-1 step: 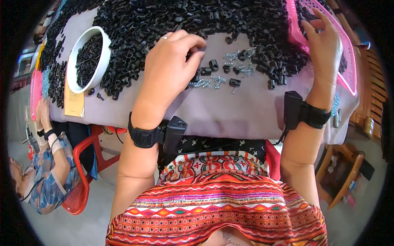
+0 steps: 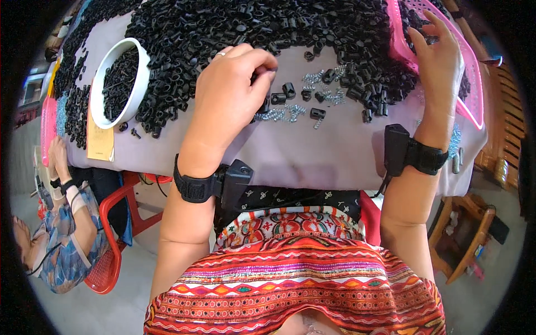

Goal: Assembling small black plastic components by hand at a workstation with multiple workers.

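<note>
Above the table, my left hand [image 2: 234, 84] is closed, its fingers curled and the thumb near the index finger. Whatever it may hold is hidden; something dark shows between thumb and index finger. Close by lie silver springs [image 2: 293, 113] and small black plastic caps [image 2: 277, 99]. A pile of the same sort of black parts [image 2: 223, 25] spreads behind the hand. On the right, my right hand [image 2: 438, 56] reaches over a pink plastic basket [image 2: 397, 36] holding black parts. Its fingers are spread apart, and nothing shows in them.
A white bowl [image 2: 144, 78] of small black pieces stands at left, by a yellowish card [image 2: 100, 142]. More springs [image 2: 453, 139] lie near the table's right edge. Another person [image 2: 67, 234] works at far left beside a red chair [image 2: 114, 251]. A wooden chair [image 2: 469, 240] stands lower right.
</note>
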Motion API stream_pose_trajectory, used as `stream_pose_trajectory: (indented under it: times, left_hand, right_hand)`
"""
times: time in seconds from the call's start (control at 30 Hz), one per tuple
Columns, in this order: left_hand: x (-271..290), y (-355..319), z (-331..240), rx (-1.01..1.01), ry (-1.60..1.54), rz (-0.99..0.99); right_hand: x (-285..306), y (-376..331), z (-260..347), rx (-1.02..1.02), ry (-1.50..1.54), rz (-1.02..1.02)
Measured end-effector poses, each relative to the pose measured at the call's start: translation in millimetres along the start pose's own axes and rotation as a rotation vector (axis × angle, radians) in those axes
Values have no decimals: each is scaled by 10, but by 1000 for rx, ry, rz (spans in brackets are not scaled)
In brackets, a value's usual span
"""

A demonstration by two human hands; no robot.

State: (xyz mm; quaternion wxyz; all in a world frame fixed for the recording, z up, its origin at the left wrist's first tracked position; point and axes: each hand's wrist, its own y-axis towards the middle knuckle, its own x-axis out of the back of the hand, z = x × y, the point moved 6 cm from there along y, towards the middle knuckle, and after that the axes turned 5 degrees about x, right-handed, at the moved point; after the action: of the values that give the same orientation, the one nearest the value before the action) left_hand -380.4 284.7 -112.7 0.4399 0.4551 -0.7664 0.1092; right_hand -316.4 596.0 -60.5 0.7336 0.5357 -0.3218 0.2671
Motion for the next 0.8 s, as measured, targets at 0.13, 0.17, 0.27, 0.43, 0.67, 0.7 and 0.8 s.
stream_pose_trajectory:
  times: [0.13, 0.17, 0.27, 0.43, 0.67, 0.7, 0.8]
  left_hand:
    - [61, -47, 31, 22, -39, -39]
    - [72, -26, 29, 110, -118, -60]
    - [60, -11, 4, 113, -114, -65]
    - [51, -22, 13, 36, 10, -39]
    - [116, 3, 19, 80, -346, -183]
    - [121, -7, 7, 81, -345, -182]
    - [16, -11, 71, 305, -634, -47]
  right_hand:
    - [254, -82, 788, 90, 247, -321]
    - [273, -100, 816, 94, 241, -328]
    - [53, -182, 931, 126, 520, -56]
    - [-231, -387, 1451, 350, 625, 364]
    - [-331, -590, 1501, 412, 561, 631]
    - [-351, -628, 1507, 452, 483, 638]
    - [-306, -645, 1560, 482, 431, 594]
